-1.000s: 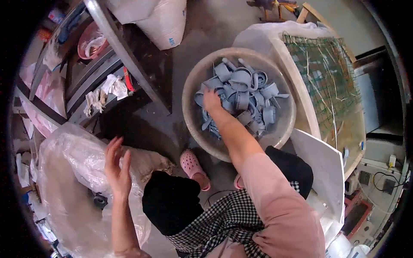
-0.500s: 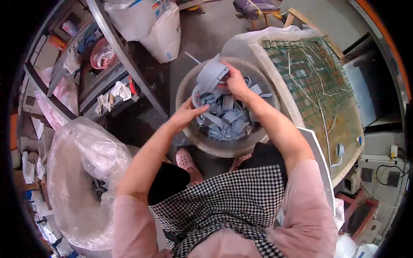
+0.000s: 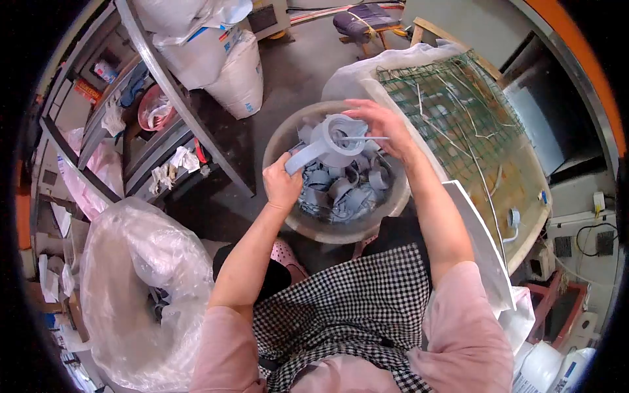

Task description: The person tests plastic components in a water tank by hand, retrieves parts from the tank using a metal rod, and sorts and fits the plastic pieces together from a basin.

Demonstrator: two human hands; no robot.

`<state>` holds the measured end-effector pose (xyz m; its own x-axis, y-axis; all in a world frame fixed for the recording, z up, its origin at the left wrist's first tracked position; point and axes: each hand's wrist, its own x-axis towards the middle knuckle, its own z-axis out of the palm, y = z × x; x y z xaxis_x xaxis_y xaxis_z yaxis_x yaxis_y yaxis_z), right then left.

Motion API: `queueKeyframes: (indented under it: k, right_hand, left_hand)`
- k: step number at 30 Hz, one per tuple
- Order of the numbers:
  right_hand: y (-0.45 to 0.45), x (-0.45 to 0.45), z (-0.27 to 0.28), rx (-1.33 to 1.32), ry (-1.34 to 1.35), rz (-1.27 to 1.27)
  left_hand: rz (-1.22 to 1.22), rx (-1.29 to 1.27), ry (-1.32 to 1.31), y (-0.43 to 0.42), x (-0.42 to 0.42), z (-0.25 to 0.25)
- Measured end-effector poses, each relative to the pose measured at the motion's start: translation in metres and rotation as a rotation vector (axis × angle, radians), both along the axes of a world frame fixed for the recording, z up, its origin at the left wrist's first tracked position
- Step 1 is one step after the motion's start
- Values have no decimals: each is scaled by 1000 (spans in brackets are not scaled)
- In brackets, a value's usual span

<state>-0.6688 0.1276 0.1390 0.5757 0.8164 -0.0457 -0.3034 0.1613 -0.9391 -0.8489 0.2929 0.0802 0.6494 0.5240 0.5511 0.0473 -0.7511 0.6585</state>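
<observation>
My left hand (image 3: 283,182) is closed around the handle of a grey moulded plastic part (image 3: 313,152), which has a round, hollow head. A thin grey stick (image 3: 364,138) crosses the head's opening and points right. At the head's far right side is my right hand (image 3: 383,126), its fingers stretched out and apart; whether they touch the part is hard to see. Below both hands, a large round tub (image 3: 308,230) holds many similar grey plastic pieces (image 3: 350,193), rings and strips among them.
A green wire mesh (image 3: 452,98) lies over a big trough (image 3: 524,239) on the right. Left of me stands a clear plastic bag (image 3: 151,229). White sacks (image 3: 239,75) are stacked beyond a metal rack (image 3: 177,92). A stool (image 3: 367,26) with a dark cushion is at the back.
The grey part has turned so that its round opening faces up. My left hand now grips its handle, and my right hand has come off its side and opened. The view has shifted slightly.
</observation>
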Motion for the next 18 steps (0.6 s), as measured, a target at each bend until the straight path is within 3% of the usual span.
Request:
queueKeyframes:
  k: [1, 2, 4, 10, 12, 13, 18]
  right_hand:
    - [-1, 4, -10, -193, -150, 14]
    - [-1, 5, -15, -193, -147, 7]
    - [3, 3, -26, -259, -670, 150]
    - [13, -6, -49, -561, -809, -105]
    - [13, -11, -60, -788, -1037, -201]
    - [22, -14, -75, -838, -983, -349]
    - [23, 2, -100, -1117, -924, -211]
  left_hand:
    - [-8, -1, 1, -1, 0, 0]
    - [-7, 62, 50, 0, 1, -1]
    - [-15, 124, 103, 1, 2, -3]
    - [-107, 238, 52, -4, 7, -10]
    - [-156, 224, 58, -3, 9, -17]
    - [-164, 218, 60, -6, 10, -20]
    - [-109, 349, 250, -15, 17, -35]
